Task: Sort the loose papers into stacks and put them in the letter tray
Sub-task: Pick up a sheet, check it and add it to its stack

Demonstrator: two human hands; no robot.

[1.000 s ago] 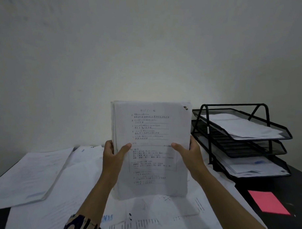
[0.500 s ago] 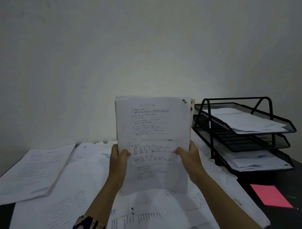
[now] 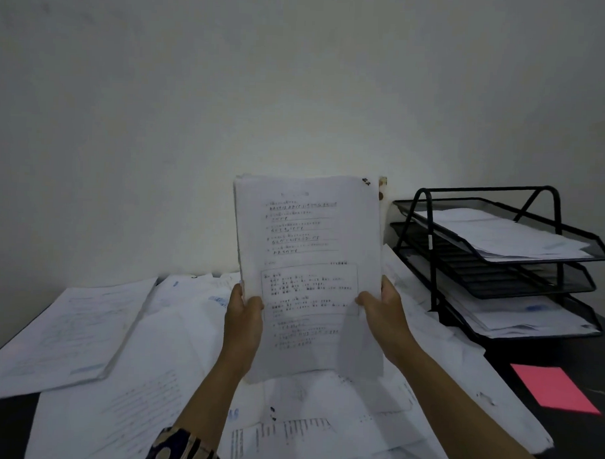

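Note:
I hold a stack of white papers upright in front of me, its top sheet printed with lines of text. My left hand grips its left edge and my right hand grips its right edge, thumbs on the front. Under it, loose white papers cover the dark desk. A black three-tier mesh letter tray stands at the right; its top tier and its bottom tier hold sheets, and the middle tier looks empty.
A separate pile of sheets lies at the left of the desk. A pink sticky note lies on the bare dark desk in front of the tray. A plain wall rises right behind the desk.
The paper stack has shifted a little to the right and tilted slightly, with both hands sliding lower along its side edges. The view has moved up slightly.

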